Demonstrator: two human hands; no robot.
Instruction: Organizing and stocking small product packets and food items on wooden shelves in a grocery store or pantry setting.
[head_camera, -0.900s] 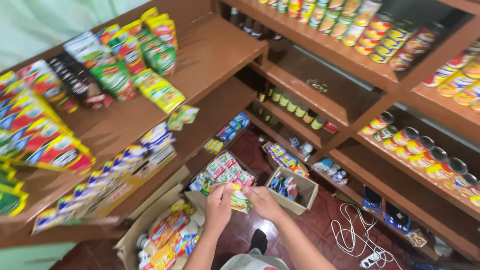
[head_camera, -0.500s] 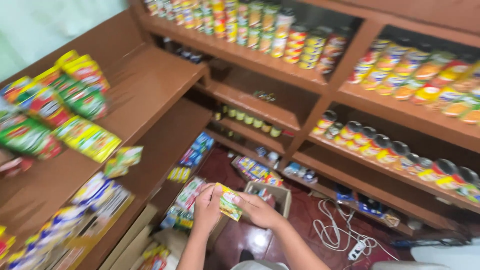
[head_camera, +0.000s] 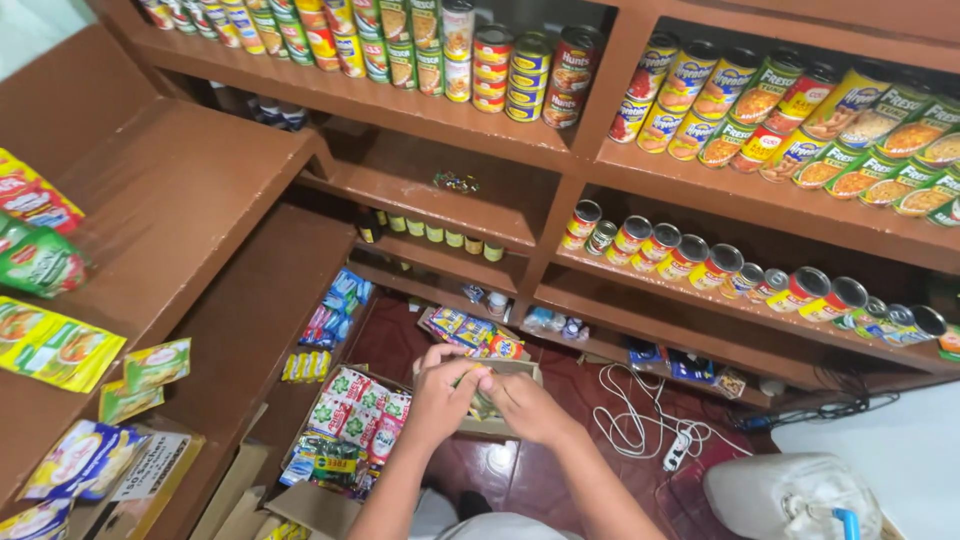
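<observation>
Left hand (head_camera: 438, 398) and right hand (head_camera: 522, 405) meet, fingers curled together.

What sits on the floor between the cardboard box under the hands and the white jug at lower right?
In the head view, a tangled white cable with a power strip lies on the red floor between the cardboard box and the white jug.

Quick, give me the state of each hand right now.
Left hand: closed on a small packet, pinching it from the left.
Right hand: closed on the same small packet, gripping it from the right.

Two bare forearms, no sleeves, left grip (head_camera: 440, 398), right grip (head_camera: 522, 405)
</observation>
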